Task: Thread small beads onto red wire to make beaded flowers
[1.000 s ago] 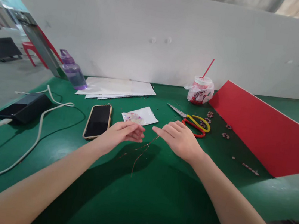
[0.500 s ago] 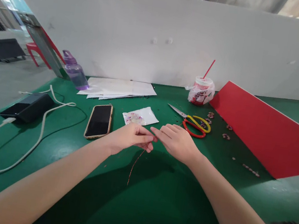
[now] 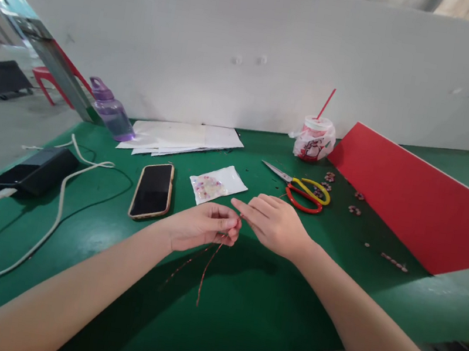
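Observation:
Thumb and fingers of my left hand (image 3: 208, 228) are pinched on a thin reddish cord (image 3: 204, 271), whose two loose strands hang below the hand over the green table. My right hand (image 3: 274, 223) meets it at the fingertips, its index finger stretched out to the left and the other fingers curled. It seems to pinch the same cord, though its thumb is hidden. Just beyond the hands lies a small clear-and-white packet (image 3: 218, 185) of beads. Scissors (image 3: 299, 188) with one yellow and one red handle lie partly open behind my right hand.
A phone (image 3: 152, 191) lies left of the packet, a black power bank (image 3: 37, 169) with a white cable farther left. White papers (image 3: 178, 138), a purple bottle (image 3: 112, 110) and a bagged cup (image 3: 314, 139) stand behind. Small beaded pieces (image 3: 354, 210) lie near a red board (image 3: 422, 199).
My left hand has shifted slightly down and left. A second cord strand now shows beneath it, and the first hangs lower. The view has shifted a little.

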`<control>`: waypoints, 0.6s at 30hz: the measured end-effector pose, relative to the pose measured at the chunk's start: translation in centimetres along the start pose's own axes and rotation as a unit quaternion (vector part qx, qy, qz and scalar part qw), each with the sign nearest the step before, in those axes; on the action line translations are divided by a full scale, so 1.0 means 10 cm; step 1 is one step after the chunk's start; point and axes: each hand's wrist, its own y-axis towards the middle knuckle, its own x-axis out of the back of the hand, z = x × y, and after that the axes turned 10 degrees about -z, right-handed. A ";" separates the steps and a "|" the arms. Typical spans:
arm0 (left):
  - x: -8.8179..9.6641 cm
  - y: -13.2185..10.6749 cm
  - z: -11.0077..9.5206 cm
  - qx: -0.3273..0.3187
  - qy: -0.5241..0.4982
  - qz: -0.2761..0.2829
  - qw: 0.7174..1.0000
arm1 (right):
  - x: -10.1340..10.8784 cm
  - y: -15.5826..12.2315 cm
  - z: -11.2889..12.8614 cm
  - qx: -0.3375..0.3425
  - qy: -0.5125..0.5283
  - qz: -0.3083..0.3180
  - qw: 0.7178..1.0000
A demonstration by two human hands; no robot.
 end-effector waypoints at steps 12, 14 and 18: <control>0.01 0.07 0.06 -0.112 0.024 -0.096 0.989 | -0.09 -0.01 0.08 -0.197 0.160 -0.039 0.967; 0.01 0.09 0.07 -0.139 0.034 -0.126 0.982 | -0.10 0.00 0.11 -0.242 0.187 -0.042 0.951; -0.01 0.11 0.09 -0.190 0.065 -0.186 0.962 | -0.11 0.02 0.17 -0.358 0.283 -0.019 0.890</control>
